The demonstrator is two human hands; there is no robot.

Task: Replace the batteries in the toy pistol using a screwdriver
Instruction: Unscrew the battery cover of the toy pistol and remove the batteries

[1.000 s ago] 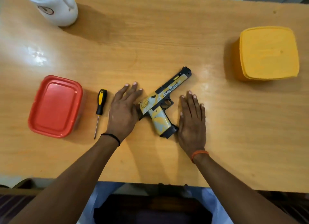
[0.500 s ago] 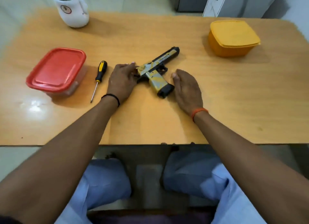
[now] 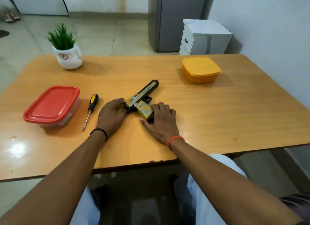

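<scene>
Toy pistol [image 3: 141,99]: flat mid-table, compartment unopened. Left hand [image 3: 112,114] curls round its rear; right hand [image 3: 161,119] clasps its grip base. Screwdriver [image 3: 90,109]: untouched, just left of pistol. Judged: task barely begun, unscrewing and battery swap remain

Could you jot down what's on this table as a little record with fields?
Toy pistol: lying flat mid-table, barrel pointing away
Left hand: fingers curled at the pistol's rear end
Right hand: gripping the handle's base
Screwdriver: untouched, left of the hands
Red-lidded box: far left
Yellow box: far right, closed
Potted plant: back left corner
</scene>
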